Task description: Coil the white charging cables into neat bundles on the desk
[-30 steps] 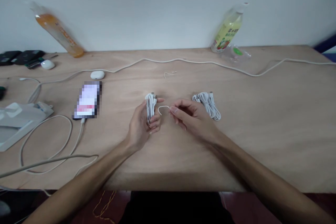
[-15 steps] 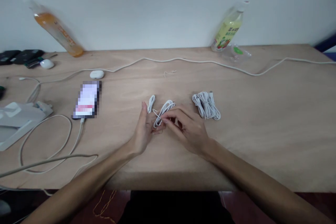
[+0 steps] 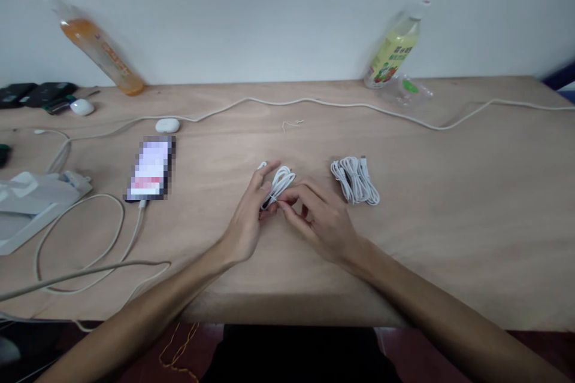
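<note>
A coiled white cable (image 3: pixel 280 182) lies between both my hands at the middle of the wooden table (image 3: pixel 449 203). My left hand (image 3: pixel 249 215) holds the coil from the left, fingers curled against it. My right hand (image 3: pixel 318 215) pinches the same coil from the right with thumb and fingertips. A second bundled white cable (image 3: pixel 354 179) rests on the table just right of my right hand, untouched.
A phone (image 3: pixel 151 169) with a plugged-in cable lies to the left, a white earbud case (image 3: pixel 167 125) behind it. A long white cord (image 3: pixel 314 103) crosses the back. Two bottles (image 3: pixel 101 51) (image 3: pixel 393 48) lean on the wall. A white packet (image 3: pixel 31 200) lies far left.
The coil was upright in my left hand with my right pulling a loose strand; now both hands are lowered and closed round the bundle.
</note>
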Demonstrator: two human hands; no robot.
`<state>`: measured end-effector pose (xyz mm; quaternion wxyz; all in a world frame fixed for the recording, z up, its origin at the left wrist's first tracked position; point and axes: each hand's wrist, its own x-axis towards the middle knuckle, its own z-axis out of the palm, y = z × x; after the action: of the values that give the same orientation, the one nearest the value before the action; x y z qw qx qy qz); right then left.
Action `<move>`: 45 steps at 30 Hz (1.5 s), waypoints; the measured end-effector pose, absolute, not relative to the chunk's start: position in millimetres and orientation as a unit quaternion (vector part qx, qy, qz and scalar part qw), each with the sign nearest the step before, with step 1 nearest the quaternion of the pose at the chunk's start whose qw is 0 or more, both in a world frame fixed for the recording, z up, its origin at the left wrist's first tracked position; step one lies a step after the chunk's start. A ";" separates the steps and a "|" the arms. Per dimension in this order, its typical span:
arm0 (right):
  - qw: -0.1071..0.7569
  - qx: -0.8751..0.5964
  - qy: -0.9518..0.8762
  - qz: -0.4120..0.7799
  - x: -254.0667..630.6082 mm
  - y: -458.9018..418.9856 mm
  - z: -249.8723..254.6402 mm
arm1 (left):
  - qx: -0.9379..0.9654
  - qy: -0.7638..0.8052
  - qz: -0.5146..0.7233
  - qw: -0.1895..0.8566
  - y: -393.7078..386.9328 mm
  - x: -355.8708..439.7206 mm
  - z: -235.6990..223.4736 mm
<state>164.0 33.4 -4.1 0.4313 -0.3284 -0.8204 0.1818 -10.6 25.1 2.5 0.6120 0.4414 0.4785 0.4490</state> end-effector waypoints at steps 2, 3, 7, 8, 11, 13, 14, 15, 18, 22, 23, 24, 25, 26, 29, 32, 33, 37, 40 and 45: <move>0.424 -0.337 -0.820 0.182 164.6 33.6 -4.4 | 0.450 0.479 0.452 0.604 24.5 -10.4 4.6; 0.423 -0.340 -0.820 0.181 165.0 34.0 -4.6 | 0.455 0.483 0.451 0.597 23.8 -10.4 5.9; 0.424 -0.339 -0.825 0.158 166.5 36.7 -5.8 | 0.490 0.503 0.429 0.568 20.9 -10.4 10.6; 0.426 -0.338 -0.826 0.150 166.7 37.3 -6.1 | 0.501 0.504 0.426 0.560 20.5 -10.2 11.4; 0.424 -0.340 -0.827 0.142 167.0 38.1 -6.7 | 0.519 0.494 0.421 0.555 21.2 -9.4 13.5; 0.419 -0.345 -0.826 0.153 167.0 37.6 -7.0 | 0.515 0.488 0.425 0.562 23.1 -8.9 14.3; 0.418 -0.346 -0.825 0.159 166.9 37.1 -7.2 | 0.510 0.486 0.427 0.566 24.4 -9.0 14.3; 0.419 -0.346 -0.823 0.163 166.8 36.5 -7.5 | 0.504 0.485 0.430 0.571 25.8 -9.2 14.0; 0.429 -0.345 -0.818 0.166 166.3 35.0 -8.4 | 0.487 0.477 0.430 0.593 29.7 -11.3 10.7; 0.457 -0.338 -0.806 0.165 164.7 33.7 -9.5 | 0.472 0.457 0.428 0.621 31.9 -14.9 4.7; 0.465 -0.337 -0.803 0.160 164.3 33.5 -9.7 | 0.469 0.450 0.429 0.627 32.0 -15.5 3.7; 0.473 -0.338 -0.799 0.153 163.9 33.3 -9.8 | 0.465 0.442 0.431 0.634 32.0 -15.9 3.1; 0.480 -0.339 -0.796 0.146 163.6 33.2 -9.8 | 0.462 0.432 0.435 0.641 32.0 -16.1 3.0; 0.486 -0.338 -0.794 0.140 163.4 33.1 -9.6 | 0.458 0.421 0.439 0.649 32.1 -16.1 3.2; 0.500 -0.330 -0.791 0.121 163.4 33.3 -8.1 | 0.430 0.386 0.457 0.676 32.3 -14.6 5.6; 0.511 -0.322 -0.791 0.100 163.5 33.6 -6.2 | 0.387 0.366 0.471 0.703 32.0 -12.1 8.7; 0.514 -0.318 -0.791 0.094 163.6 33.7 -5.8 | 0.379 0.362 0.476 0.707 31.8 -11.3 9.2; 0.519 -0.305 -0.794 0.079 163.7 33.7 -4.9 | 0.381 0.351 0.483 0.706 30.6 -9.9 7.7; 0.516 -0.312 -0.796 0.058 164.0 33.9 -5.5 | 0.421 0.351 0.484 0.683 30.6 -10.6 4.4; 0.525 -0.308 -0.794 0.000 164.7 35.7 -8.7 | 0.521 0.382 0.489 0.586 32.2 -12.8 3.1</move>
<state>164.7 35.7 -8.7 0.5248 -0.3077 -0.7937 0.0001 -12.8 32.2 3.1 0.5859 0.5211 0.3821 0.4891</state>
